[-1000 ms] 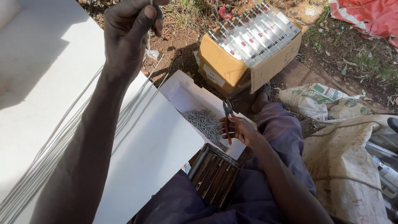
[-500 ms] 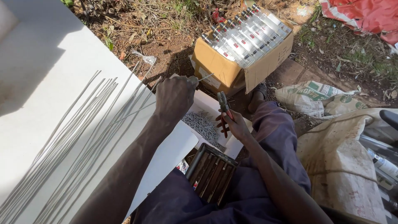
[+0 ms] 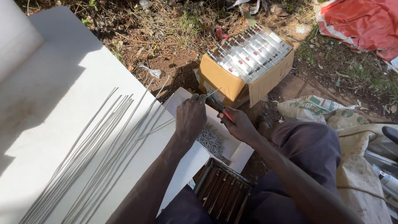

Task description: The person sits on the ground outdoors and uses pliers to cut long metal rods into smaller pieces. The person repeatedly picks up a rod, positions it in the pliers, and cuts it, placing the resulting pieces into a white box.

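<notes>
I see left hand (image 3: 190,117) pinching a thin wire (image 3: 166,123) over the white box (image 3: 242,151) of cut pieces, right hand (image 3: 237,124) gripping red-handled pliers (image 3: 219,106), seemingly at the wire's tip, cardboard box (image 3: 226,79) behind.

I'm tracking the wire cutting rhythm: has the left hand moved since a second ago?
Yes. The left hand has come down from high above the white board to the red-handled pliers, near the brown cardboard box.
</notes>
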